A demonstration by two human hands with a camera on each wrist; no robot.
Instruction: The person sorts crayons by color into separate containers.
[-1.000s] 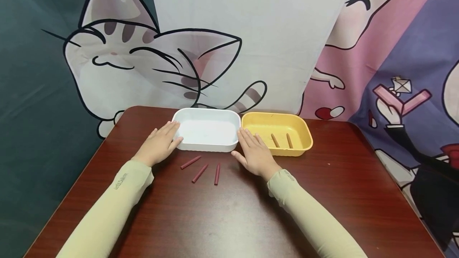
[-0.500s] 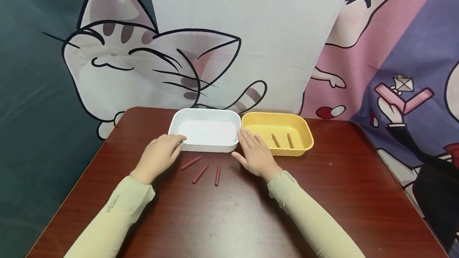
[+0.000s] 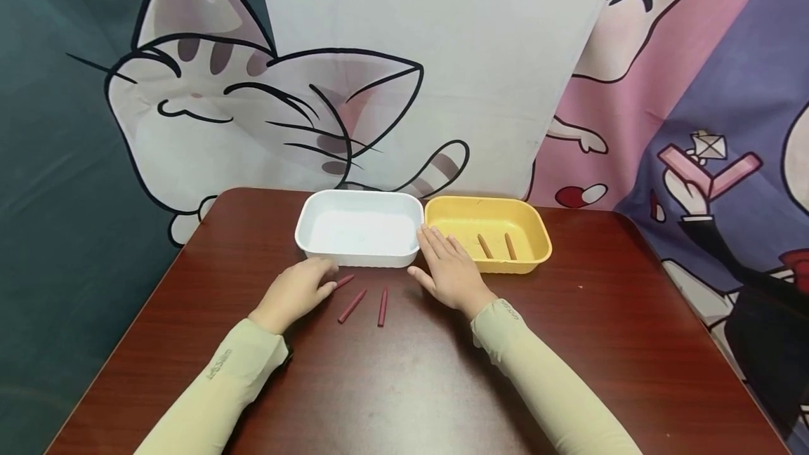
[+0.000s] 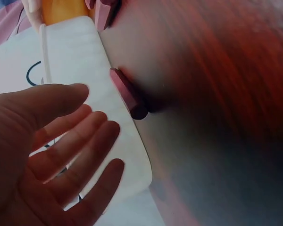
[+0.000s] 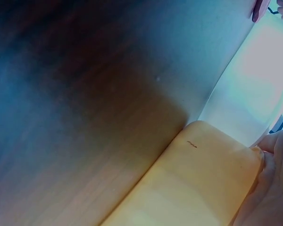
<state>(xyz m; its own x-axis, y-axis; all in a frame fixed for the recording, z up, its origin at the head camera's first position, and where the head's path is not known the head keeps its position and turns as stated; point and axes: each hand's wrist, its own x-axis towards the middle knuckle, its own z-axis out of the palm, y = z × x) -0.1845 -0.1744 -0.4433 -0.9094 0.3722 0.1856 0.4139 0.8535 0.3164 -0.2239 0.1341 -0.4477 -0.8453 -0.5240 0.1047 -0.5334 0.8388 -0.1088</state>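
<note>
Just left of the middle of the head view, the left hand point(image 3: 298, 291) lies over the brown table point(image 3: 404, 385), palm down, fingers relaxed and loosely spread, holding nothing. Its fingertips reach the near end of the leftmost red stick point(image 3: 344, 280), which pokes out from under them toward the white tray point(image 3: 303, 230); whether skin touches the stick cannot be told. In the left wrist view the same hand point(image 4: 47, 155) shows an open palm with straight fingers in the lower left of the frame, and a red stick point(image 4: 127, 93) lies just beyond the fingertips at the foot of the tray's white wall.

Two more red sticks lie on the table below the white tray, near the centre of the head view: one slanted point(image 3: 352, 306), one nearly upright in the frame point(image 3: 382, 307). They are apart from each other and from both hands.

The right hand point(image 3: 450, 272) rests flat on the table right of centre, fingers straight and together, gripping nothing. Its fingertips lie at the seam where the white tray meets the yellow tray point(image 3: 537, 230). The two trays stand side by side, touching, in the middle of the frame. Two brownish sticks point(image 3: 485, 247) lie inside the yellow tray.
</note>
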